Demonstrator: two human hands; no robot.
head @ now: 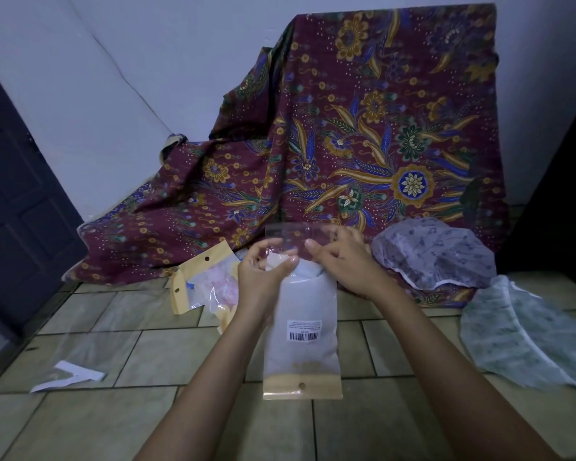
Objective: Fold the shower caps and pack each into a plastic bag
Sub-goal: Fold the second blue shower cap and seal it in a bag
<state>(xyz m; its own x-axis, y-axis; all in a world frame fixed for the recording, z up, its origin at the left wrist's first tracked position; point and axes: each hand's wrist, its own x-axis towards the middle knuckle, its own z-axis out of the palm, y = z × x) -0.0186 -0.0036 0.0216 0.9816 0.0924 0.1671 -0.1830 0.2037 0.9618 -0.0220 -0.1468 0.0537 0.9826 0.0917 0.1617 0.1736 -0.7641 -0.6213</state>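
Observation:
A clear plastic bag (302,341) with a barcode label and a tan header strip hangs upside down in front of me, a folded pale shower cap inside it. My left hand (263,271) pinches the bag's upper left edge near its open flap. At the upper right edge, my right hand (338,261) grips the flap, fingers curled over it. An unfolded grey patterned shower cap (436,257) lies to the right on the cloth. A greenish folded cap (512,337) rests on the tiles further right.
Packed bags with tan headers (203,281) lie left of my hands on the tiled floor (147,354). A white paper scrap (70,375) and an empty clear bag lie at the left. A maroon batik cloth (346,144) drapes behind. A dark door stands at far left.

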